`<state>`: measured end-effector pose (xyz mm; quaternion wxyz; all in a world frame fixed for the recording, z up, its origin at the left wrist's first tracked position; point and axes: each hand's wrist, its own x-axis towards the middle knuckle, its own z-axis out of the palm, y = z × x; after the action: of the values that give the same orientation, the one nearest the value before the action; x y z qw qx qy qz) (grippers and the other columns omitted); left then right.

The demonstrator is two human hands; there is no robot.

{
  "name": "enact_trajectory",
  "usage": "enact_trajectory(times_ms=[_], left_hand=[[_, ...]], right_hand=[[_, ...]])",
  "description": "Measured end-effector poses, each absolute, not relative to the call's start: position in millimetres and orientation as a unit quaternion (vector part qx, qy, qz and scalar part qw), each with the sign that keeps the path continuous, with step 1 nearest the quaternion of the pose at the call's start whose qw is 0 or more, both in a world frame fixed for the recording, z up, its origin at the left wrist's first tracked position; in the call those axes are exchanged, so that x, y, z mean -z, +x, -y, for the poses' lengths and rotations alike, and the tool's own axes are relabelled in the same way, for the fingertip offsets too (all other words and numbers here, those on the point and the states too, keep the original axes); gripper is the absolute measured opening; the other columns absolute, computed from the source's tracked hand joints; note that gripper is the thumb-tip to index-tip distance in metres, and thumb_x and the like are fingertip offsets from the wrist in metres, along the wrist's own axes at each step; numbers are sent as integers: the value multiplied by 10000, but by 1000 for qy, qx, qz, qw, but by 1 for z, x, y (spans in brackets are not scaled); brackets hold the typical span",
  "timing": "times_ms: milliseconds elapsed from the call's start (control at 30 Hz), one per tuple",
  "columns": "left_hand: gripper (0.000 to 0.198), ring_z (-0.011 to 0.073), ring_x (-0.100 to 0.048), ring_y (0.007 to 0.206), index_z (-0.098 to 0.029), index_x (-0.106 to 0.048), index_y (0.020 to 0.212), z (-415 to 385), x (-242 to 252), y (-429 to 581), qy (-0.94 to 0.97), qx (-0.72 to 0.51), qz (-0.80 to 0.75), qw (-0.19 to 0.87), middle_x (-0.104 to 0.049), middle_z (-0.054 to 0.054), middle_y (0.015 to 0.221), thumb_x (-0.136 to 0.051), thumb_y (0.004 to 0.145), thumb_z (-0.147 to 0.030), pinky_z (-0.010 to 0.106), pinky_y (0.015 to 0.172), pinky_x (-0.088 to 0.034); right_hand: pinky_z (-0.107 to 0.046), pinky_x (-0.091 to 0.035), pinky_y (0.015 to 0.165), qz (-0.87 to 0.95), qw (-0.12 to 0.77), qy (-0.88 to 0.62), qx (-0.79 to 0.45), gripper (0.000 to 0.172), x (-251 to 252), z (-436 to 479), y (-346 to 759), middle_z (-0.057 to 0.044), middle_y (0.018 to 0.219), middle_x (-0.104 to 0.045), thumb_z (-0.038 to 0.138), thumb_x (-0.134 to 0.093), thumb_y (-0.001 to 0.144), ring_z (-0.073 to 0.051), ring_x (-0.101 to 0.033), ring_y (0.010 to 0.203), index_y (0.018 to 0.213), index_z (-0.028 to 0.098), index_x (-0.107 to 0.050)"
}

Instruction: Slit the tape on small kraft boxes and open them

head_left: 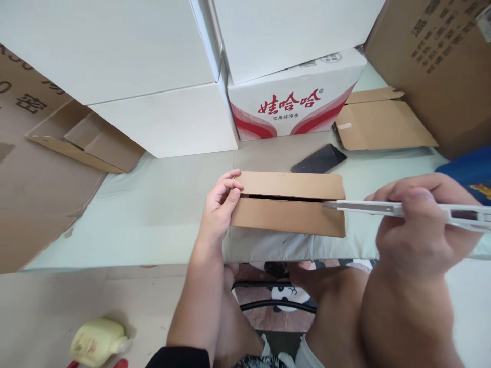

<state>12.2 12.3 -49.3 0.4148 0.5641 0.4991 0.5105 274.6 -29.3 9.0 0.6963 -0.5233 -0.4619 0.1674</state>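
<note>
A small brown cardboard box [289, 204] lies on the pale cloth-covered surface [153, 204], its two top flaps closed with a dark seam between them. My left hand [220, 204] grips the box's left end, fingers curled over the flap edge. My right hand [416, 225] is closed around a white utility knife [402, 209]. The knife's metal tip rests at the right end of the seam.
A dark phone [319, 159] lies just behind the box. White cartons [161, 117], one with red print [295, 105], are stacked at the back. Flattened brown cardboard [379, 125] lies right and left. A yellow bottle [97, 341] sits on the floor.
</note>
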Motion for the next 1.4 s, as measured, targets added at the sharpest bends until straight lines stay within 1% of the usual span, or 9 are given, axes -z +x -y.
enact_trajectory(times_ms=[333, 467, 633, 733, 833, 1000, 1167, 1300, 1400], left_hand=[[388, 321, -569, 1350, -217, -658, 861, -13, 51, 12, 560, -515, -494, 421, -633, 116, 1394, -719, 844, -600, 485, 1134, -433], [380, 322, -573, 1340, -215, -659, 852, -14, 51, 12, 553, -520, -503, 414, -644, 112, 1382, -733, 836, -587, 471, 1117, -444], [387, 311, -611, 1277, -208, -668, 838, -16, 51, 15, 532, -535, -510, 413, -658, 106, 1371, -761, 809, -583, 437, 1055, -482], [360, 284, -630, 1255, -214, -670, 873, -16, 53, 16, 517, -550, -505, 419, -665, 97, 1377, -784, 804, -548, 388, 1007, -507], [368, 244, -663, 1191, -235, -653, 967, -16, 54, 17, 498, -568, -492, 432, -672, 88, 1372, -811, 793, -518, 332, 925, -537], [402, 210, -682, 1141, -260, -585, 995, -14, 54, 19, 475, -601, -485, 422, -670, 56, 1353, -821, 786, -510, 299, 857, -564], [429, 309, -582, 1329, -219, -661, 791, -14, 57, 12, 535, -568, -497, 379, -629, 76, 1405, -647, 868, -641, 454, 1128, -472], [598, 350, -549, 1339, -235, -787, 866, -12, 60, 2, 638, -489, -448, 391, -445, 57, 1584, -445, 925, -722, 531, 1167, -441], [684, 371, -466, 1408, -259, -820, 979, -10, 61, -3, 707, -448, -404, 371, -305, 25, 1660, -368, 922, -769, 556, 1215, -387]], right_hand=[[-319, -407, 402, 379, 799, -463, -56, 95, -11, 17, 279, 42, 463, -453, 165, -521, 619, -119, -455, 378, 551, 223, -489], [-327, -441, 425, 360, 807, -465, -60, 69, -11, 17, 284, 39, 497, -496, 154, -530, 615, -131, -493, 404, 621, 223, -529], [-264, -354, 411, 456, 653, -587, -143, 48, -6, 25, 296, 22, 602, -614, 172, -612, 763, -97, -495, 443, 781, 192, -652], [-273, -412, 495, 521, 484, -671, -208, 113, -4, 28, 301, 0, 696, -701, 211, -579, 820, -108, -536, 504, 827, 204, -692], [-309, -467, 607, 558, 387, -693, -242, 138, -4, 29, 304, 2, 742, -738, 224, -554, 833, -137, -591, 572, 861, 226, -689], [-337, -476, 645, 575, 347, -690, -270, 151, -5, 29, 302, -10, 812, -753, 276, -538, 855, -184, -656, 671, 934, 240, -661], [-342, -506, 690, 600, 354, -649, -305, 107, -9, 31, 296, -32, 934, -790, 346, -568, 875, -236, -734, 860, 929, 254, -553], [-321, -501, 667, 669, 314, -597, -311, 172, -16, 33, 293, -44, 961, -798, 374, -568, 891, -256, -756, 939, 818, 251, -473], [-312, -492, 641, 733, 263, -548, -304, 177, -17, 35, 294, -27, 883, -790, 388, -534, 934, -231, -760, 852, 839, 245, -578]])
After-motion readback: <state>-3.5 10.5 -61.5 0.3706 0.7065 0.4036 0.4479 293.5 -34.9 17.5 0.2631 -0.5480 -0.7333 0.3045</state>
